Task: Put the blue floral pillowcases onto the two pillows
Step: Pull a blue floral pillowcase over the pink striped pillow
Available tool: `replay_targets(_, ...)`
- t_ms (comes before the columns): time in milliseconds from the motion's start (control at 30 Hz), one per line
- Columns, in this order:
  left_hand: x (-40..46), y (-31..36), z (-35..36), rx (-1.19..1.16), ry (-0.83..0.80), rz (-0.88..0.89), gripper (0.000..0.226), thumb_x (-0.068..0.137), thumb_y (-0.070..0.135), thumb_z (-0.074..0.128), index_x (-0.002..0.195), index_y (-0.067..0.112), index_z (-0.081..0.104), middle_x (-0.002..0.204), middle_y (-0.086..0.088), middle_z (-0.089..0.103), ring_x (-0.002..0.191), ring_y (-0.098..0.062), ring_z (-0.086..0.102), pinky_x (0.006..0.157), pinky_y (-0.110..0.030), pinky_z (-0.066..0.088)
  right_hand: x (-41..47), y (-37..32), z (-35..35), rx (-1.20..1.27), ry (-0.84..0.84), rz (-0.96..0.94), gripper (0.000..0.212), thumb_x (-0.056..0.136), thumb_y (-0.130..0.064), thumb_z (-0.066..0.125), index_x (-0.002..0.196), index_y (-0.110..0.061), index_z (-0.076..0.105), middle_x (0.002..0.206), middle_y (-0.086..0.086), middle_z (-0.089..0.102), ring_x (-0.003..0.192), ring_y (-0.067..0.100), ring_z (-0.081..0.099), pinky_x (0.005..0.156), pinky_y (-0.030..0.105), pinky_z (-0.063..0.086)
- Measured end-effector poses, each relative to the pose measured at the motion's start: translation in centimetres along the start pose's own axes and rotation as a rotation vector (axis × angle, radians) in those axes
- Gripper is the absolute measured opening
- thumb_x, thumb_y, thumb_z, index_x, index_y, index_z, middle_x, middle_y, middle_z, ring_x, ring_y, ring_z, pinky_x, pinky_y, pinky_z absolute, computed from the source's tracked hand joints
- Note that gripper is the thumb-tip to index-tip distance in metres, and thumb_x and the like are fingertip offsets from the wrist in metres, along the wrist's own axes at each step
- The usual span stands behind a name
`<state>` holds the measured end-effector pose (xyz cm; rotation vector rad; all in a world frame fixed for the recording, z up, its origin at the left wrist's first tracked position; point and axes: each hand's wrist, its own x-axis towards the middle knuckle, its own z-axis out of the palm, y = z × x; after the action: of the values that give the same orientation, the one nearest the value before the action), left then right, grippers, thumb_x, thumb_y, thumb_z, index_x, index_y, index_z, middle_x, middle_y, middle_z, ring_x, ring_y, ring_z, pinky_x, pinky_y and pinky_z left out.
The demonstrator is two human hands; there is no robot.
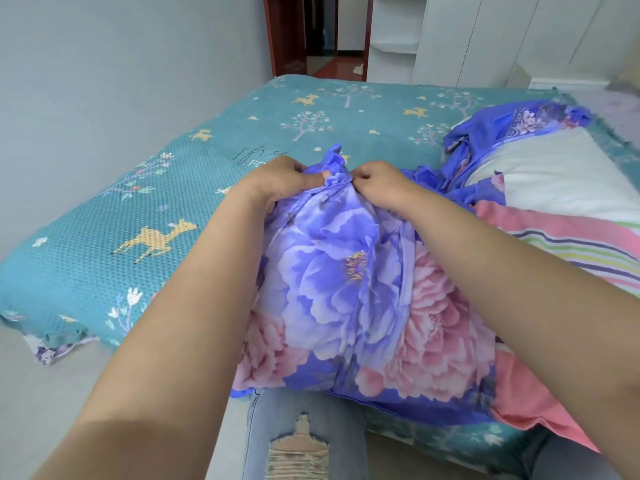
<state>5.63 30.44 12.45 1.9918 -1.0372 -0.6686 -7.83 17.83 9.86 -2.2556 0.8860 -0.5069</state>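
Both forearms are bare, with no sleeves showing. The person wears light blue denim jeans (304,441). A frayed rip (299,452) opens one leg.

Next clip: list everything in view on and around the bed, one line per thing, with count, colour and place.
Covered pillow: one, in a blue floral pillowcase with pink blooms, near bed edge, far end bunched.
Second pillowcase: one, blue floral, crumpled on the right, against the bare pillow.
Bare pillow: one, white, right side of the bed.
Striped cloth: one, pink with coloured stripes, under and right of the covered pillow.
Bedspread: one, teal with deer and trees, over the bed.
Shelf unit: one, white, beyond the bed.
Doorway: one, red-brown frame, far wall.
Jeans: ripped, light blue, bottom of frame.
Left hand: grips the bunched end.
Right hand: pinches the same bunch.
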Motion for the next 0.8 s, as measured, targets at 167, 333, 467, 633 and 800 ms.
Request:
replay_targets(167, -0.9, -0.7, 0.4, -0.301, 0.009, -0.030, 0.031, 0.080, 0.034, 0.072, 0.094, 0.008, 0.064, 0.090, -0.013, 0.070, 0.079, -0.025, 0.067, 0.081, -0.042, 0.055, 0.7, -1.1, -0.4, -0.012, 0.096, -0.057, 0.024, 0.096, -0.018, 0.049, 0.100, -0.001, 0.065, 0.102, 0.013, 0.065, 0.091, 0.021, 0.056, 0.072, 0.028, 0.036)
replay_targets(333, -1.3, -1.0, 0.3, -0.602, -0.010, 0.089, 0.020, 0.087, 0.015, 0.065, 0.105, 0.007, 0.064, 0.080, -0.003, 0.073, 0.073, -0.016, 0.069, 0.070, -0.031, 0.058, 1.5, -0.2, -1.5, -0.091, 0.091, 0.165, 0.040, 0.101, -0.029, 0.038, 0.099, 0.004, 0.061, 0.100, 0.025, 0.061, 0.093, 0.033, 0.057, 0.076, 0.031, 0.038)
replay_targets(467, -0.8, -0.6, 0.1, -0.516, 0.183, 0.224, 0.008, 0.085, 0.010, 0.068, 0.088, 0.017, 0.066, 0.079, 0.003, 0.072, 0.075, -0.013, 0.067, 0.078, -0.031, 0.057, -0.3, 0.6, -1.4, 0.149, 0.002, 0.203, 0.042, 0.098, -0.044, 0.042, 0.072, -0.015, 0.059, 0.065, 0.004, 0.054, 0.059, 0.018, 0.047, 0.072, 0.026, 0.038)
replay_targets(633, -1.2, 0.4, 0.5, -0.665, 0.155, 0.268, 0.008, 0.081, 0.002, 0.068, 0.084, 0.009, 0.068, 0.074, -0.001, 0.072, 0.068, -0.015, 0.067, 0.073, -0.030, 0.056, -1.7, -2.8, -2.5, -0.030, -0.166, 0.038, 0.059, 0.085, -0.070, 0.040, 0.079, -0.017, 0.065, 0.076, -0.003, 0.058, 0.068, 0.014, 0.056, 0.066, 0.020, 0.045)
replay_targets(800, -1.0, 0.0, -1.3, -0.686, 0.029, 0.197, 0.012, 0.085, 0.001, 0.063, 0.097, 0.005, 0.064, 0.082, -0.007, 0.072, 0.073, -0.019, 0.068, 0.075, -0.033, 0.057, -1.4, -3.5, -0.3, 0.019, -0.010, -0.235, 0.034, 0.092, -0.032, 0.058, 0.067, -0.017, 0.041, 0.061, -0.004, 0.036, 0.056, 0.008, 0.033, 0.052, 0.020, 0.025)
